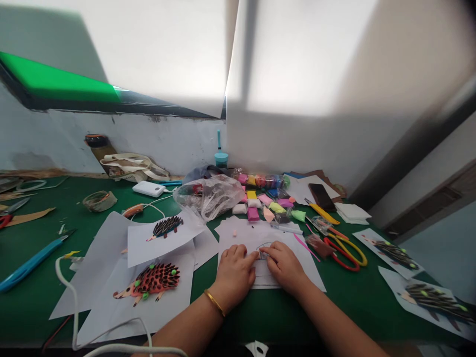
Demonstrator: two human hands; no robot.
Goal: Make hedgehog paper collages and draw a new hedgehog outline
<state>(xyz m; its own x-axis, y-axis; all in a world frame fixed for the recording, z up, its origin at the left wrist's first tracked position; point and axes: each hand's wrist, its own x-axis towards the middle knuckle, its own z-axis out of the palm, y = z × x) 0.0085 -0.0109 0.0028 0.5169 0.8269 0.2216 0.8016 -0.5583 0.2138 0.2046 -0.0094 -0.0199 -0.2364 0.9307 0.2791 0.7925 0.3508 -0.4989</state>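
White paper sheets [234, 230] lie in a stack at the middle of the green table, with a partly hidden line drawing [265, 244] on top. My left hand [235, 271], with a gold bangle at the wrist, rests on the sheets, its index finger pointing at the drawing. From the right, my right hand [284, 265] touches the drawing with its index finger, the other fingers curled. The two index fingertips nearly meet over a small pale piece, too small to make out. A tiny pink lump [234, 233] sits on the paper above my left hand.
Colored clay packets [253, 213] and a plastic bag [210, 196] lie behind the paper. To the right are scissors [345, 253], a phone [322, 197] and hedgehog pictures [394, 252]. More hedgehog pictures [156, 282], a white cable [69, 282] and a blue-handled tool [33, 263] lie left.
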